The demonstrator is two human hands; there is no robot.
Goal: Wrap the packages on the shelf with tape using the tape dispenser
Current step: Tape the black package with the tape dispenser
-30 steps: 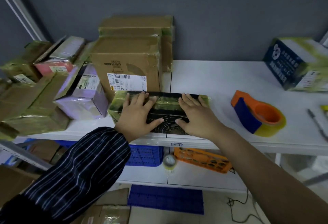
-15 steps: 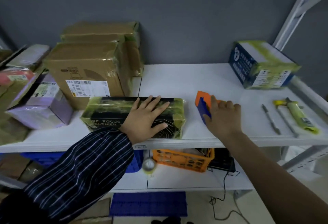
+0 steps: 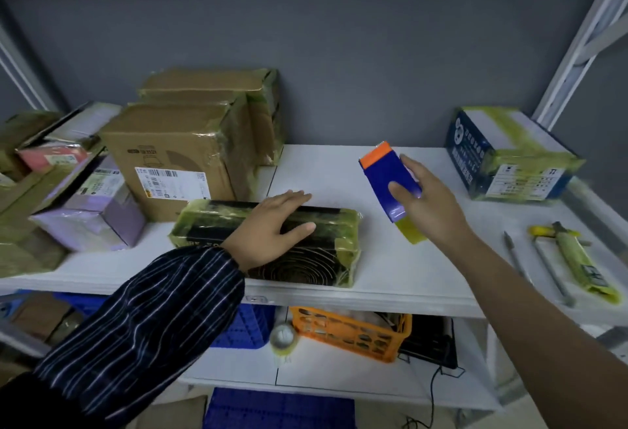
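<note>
Head view: one white shelf point(image 3: 390, 275) carrying parcels and tools.
Black package point(image 3: 316, 258): lies lengthwise at the shelf's front edge, left of centre. Yellowish tape already covers its ends and top.
Left hand point(image 3: 272, 224): flat on the package top, fingers straight, pressing down and gripping nothing.
Right hand point(image 3: 428, 204): thumb and fingers curled round the tape dispenser point(image 3: 387, 173), which is held in the air just right of the package and not touching it.
Tape dispenser: blue body, orange nose tilted up and away, yellow roll at the lower end.
Step in hand, my judgement: bringing the dispenser to the package to start a strip.
Doing it well, my advice: turn the nose down towards the package, land the tape's free end on the right-hand end face, and keep the left palm pinning the package so the pull does not drag it off the front edge.
Other stock: brown carton point(image 3: 170, 156) behind the package; purple box point(image 3: 95, 218) towards the left edge; blue box point(image 3: 503, 156) at the back right corner.
</note>
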